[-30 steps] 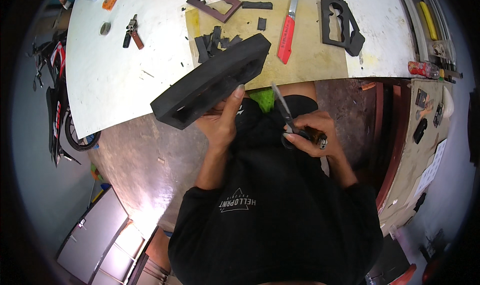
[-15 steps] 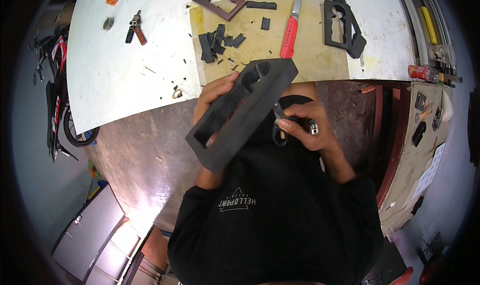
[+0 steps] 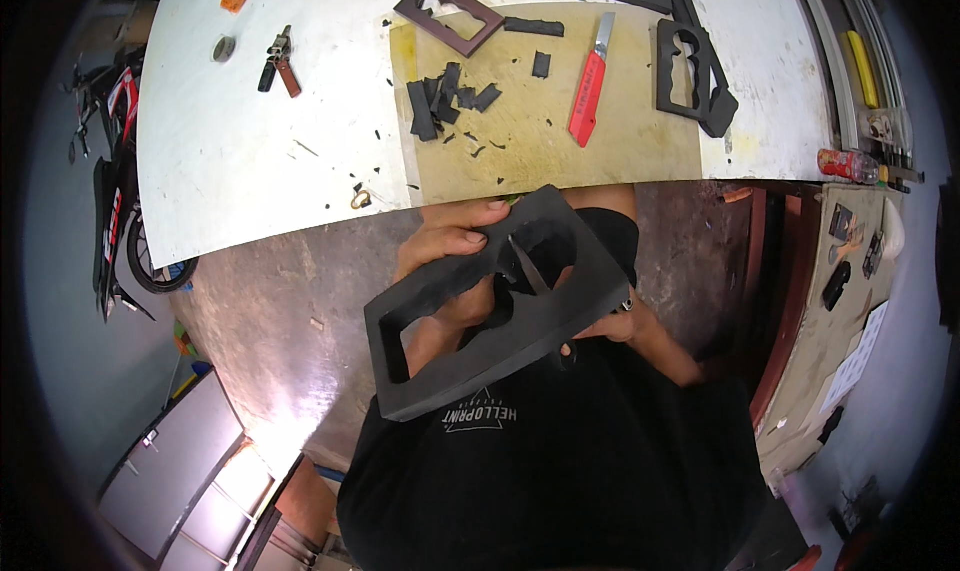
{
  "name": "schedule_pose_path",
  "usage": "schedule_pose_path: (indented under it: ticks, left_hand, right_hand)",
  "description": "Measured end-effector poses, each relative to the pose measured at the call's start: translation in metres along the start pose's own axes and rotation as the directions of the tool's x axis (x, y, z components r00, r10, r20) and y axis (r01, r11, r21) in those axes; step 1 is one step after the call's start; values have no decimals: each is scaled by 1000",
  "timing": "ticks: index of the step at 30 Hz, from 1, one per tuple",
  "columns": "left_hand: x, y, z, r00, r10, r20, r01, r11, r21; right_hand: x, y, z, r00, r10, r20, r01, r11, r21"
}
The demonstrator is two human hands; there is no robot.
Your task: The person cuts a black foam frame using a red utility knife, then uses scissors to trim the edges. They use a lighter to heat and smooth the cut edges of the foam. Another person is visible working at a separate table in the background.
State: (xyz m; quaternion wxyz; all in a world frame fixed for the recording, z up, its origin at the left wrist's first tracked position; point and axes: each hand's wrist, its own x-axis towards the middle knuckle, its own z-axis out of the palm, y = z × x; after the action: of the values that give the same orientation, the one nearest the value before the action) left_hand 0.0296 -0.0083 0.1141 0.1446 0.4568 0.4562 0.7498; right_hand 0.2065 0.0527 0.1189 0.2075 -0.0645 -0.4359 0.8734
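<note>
A thick black foam block [image 3: 510, 349] with a scalloped cut-out through it is held above my lap, its open face tilted up. My left hand [image 3: 450, 251] grips its far left side, with fingers over the edge and part of the hand showing through the opening. My right hand [image 3: 622, 323] is mostly hidden behind the block's right end and holds scissors. The scissor blades [image 3: 528, 267] show inside the rounded right part of the cut-out; a dark handle loop peeks out below the block. Whether the blades touch the foam I cannot tell.
On the white table [image 3: 250, 171] lies a tan cutting mat [image 3: 540, 161] bearing black foam scraps [image 3: 425, 106] and a red utility knife [image 3: 588, 96]. A brown frame [image 3: 450, 16] and a black cut-out piece [image 3: 665, 76] lie farther back. A small pistol-shaped object [image 3: 280, 61] lies at left.
The foam block has turned and come lower, toward me, so its cut-out faces up more. More of the scissor blades shows in the opening, while my right hand is now mostly behind the block.
</note>
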Motion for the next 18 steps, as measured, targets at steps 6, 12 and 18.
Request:
schedule_pose_path:
  ticks: [6, 12, 18]
  left_hand:
    - [-6, -6, -2, 999, 26, -36, -30, 993, -114]
    - [7, 3, -12, 992, 111, 57, -112, 994, 8]
    - [9, 19, -21, 972, 130, 196, -152, 983, 102]
  right_hand:
    - [3, 2, -2, 991, -70, 115, 85, 988, -129]
    - [13, -17, -6, 967, -246, 64, 246, 838, -487]
    - [7, -27, -11, 904, -407, 133, 298, 375, -878]
